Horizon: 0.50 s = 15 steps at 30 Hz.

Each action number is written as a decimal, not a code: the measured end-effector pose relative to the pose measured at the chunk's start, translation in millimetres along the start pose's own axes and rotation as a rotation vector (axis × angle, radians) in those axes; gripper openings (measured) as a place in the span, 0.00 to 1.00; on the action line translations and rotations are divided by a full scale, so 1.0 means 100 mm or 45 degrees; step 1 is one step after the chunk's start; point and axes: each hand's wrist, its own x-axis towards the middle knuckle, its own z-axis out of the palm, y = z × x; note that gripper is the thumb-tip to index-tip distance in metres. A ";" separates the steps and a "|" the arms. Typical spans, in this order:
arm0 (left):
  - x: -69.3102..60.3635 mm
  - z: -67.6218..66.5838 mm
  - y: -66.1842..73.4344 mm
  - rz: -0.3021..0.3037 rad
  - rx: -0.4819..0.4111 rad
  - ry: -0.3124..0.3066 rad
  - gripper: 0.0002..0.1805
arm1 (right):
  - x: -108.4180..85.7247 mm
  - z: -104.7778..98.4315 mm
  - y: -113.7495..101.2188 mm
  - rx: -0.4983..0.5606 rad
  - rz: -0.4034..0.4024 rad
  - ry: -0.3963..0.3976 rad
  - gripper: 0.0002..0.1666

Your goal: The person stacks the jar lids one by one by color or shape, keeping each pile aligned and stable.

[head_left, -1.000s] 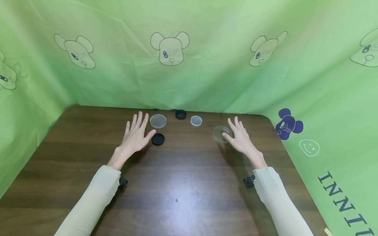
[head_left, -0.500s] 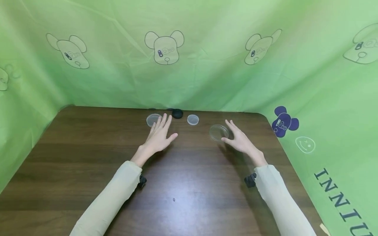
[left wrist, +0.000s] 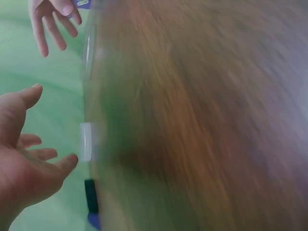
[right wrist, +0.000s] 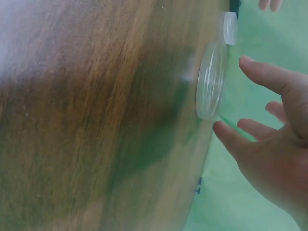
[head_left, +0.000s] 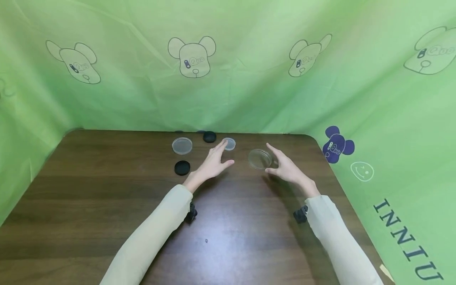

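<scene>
A clear round dish (head_left: 259,158), low and wide, lies on the table just left of my right hand (head_left: 287,168). That hand hovers beside it, thumb and fingers spread, and holds nothing; the right wrist view shows the dish (right wrist: 211,82) near the fingertips. My left hand (head_left: 212,164) is in the air left of the dish, thumb apart from straight fingers, also holding nothing. Its fingertips partly cover a smaller clear round dish (head_left: 230,144) in the head view. In the left wrist view this small dish (left wrist: 87,142) stands close past the fingers.
Left of my left hand lie a black round lid-like disc (head_left: 182,168) and a clear round dish (head_left: 182,146). Another black disc (head_left: 209,137) lies by the back edge of the wooden table (head_left: 89,206). A green curtain (head_left: 242,99) hangs behind and at both sides.
My left hand has moved right, from beside the front black disc, past it, to near the small clear dish. My right hand stays by the large dish, its fingers slightly more curved.
</scene>
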 end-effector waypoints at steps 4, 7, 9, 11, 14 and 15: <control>0.12 0.13 0.06 -0.021 -0.105 0.032 0.39 | 0.02 -0.01 0.05 0.108 0.046 0.003 0.53; 0.19 0.23 0.12 -0.036 -0.158 0.037 0.39 | 0.02 -0.02 0.10 0.171 0.099 0.025 0.49; 0.24 0.30 0.16 -0.049 -0.190 0.029 0.39 | 0.03 -0.03 0.14 0.195 0.111 0.027 0.46; 0.29 0.37 0.19 -0.082 -0.220 0.021 0.40 | 0.04 -0.04 0.17 0.240 0.108 0.012 0.45; 0.36 0.47 0.22 -0.131 -0.246 0.022 0.40 | 0.07 -0.04 0.20 0.293 0.097 -0.017 0.44; 0.39 0.50 0.22 -0.146 -0.247 0.021 0.40 | 0.08 -0.04 0.21 0.315 0.101 -0.021 0.44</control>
